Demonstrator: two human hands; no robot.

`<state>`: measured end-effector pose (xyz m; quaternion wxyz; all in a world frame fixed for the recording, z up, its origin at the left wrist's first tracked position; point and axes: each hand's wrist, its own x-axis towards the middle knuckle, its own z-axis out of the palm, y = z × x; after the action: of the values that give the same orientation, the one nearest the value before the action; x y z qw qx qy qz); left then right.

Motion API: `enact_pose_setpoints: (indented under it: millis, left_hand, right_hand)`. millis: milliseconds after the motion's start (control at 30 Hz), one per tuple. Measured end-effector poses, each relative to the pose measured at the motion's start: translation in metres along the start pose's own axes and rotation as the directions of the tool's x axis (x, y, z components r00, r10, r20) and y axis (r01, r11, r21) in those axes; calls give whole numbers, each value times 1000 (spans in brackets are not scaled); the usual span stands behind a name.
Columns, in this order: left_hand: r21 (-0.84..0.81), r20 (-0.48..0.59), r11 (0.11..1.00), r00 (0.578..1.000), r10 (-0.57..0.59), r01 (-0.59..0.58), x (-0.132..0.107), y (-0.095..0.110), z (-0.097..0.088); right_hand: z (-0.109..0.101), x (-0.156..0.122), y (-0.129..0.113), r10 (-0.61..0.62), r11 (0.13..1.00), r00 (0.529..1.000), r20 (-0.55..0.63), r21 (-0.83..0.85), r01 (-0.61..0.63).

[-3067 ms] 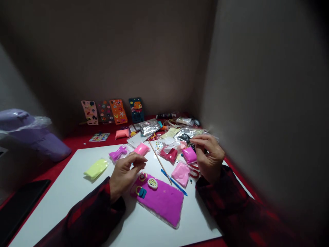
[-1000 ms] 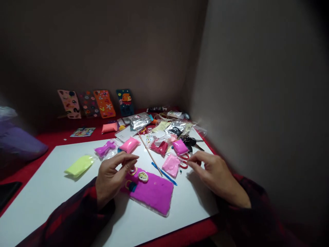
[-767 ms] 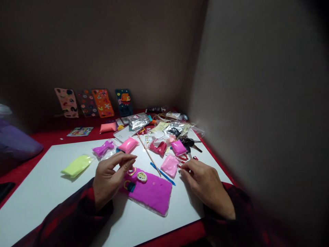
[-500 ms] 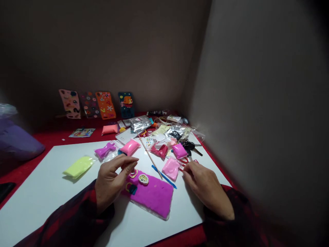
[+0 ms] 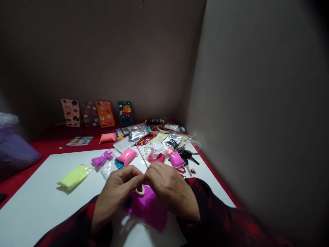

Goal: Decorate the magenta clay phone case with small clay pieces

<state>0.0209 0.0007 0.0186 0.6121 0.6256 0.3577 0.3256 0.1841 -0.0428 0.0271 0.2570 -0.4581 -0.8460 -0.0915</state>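
A phone case covered in magenta clay (image 5: 150,209) lies on the white board (image 5: 84,202), partly hidden under my hands. A small round pale clay piece (image 5: 140,192) sits on it, just below my fingertips. My left hand (image 5: 118,190) is closed in a pinch above the case's upper left part. The fingers of my right hand (image 5: 171,188) are pinched together too, touching the left fingertips. Whatever lies between the fingers is too small or hidden to name. Behind the right hand, a thin wooden stick (image 5: 140,151) leans toward the pile of packets.
A yellow clay packet (image 5: 74,176), a purple packet (image 5: 102,159) and a pink packet (image 5: 127,156) lie left of centre. Keys (image 5: 189,157) and a magenta packet (image 5: 177,159) lie to the right. Several decorated phone cases (image 5: 105,114) stand against the back wall.
My right hand has moved left from beside the pink packet to meet my left hand over the case. The view has tipped up slightly, so the table's far items sit lower.
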Motion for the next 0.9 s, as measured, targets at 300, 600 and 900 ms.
enact_pose_setpoints:
  millis: [300,600,900]
  left_hand:
    - [-303,-119,941,974,-191,147,13,0,22]
    - [-282,-245,950,946,-210,138,7,-8,30]
    - [-91,-155,987,977,-145,132,2,-5,23]
  right_hand:
    - [16,-4,21,140,873,976,-170,485,-40]
    - [29,-20,16,93,904,938,-334,423,61]
    - [32,-22,21,43,897,940,-339,427,113]
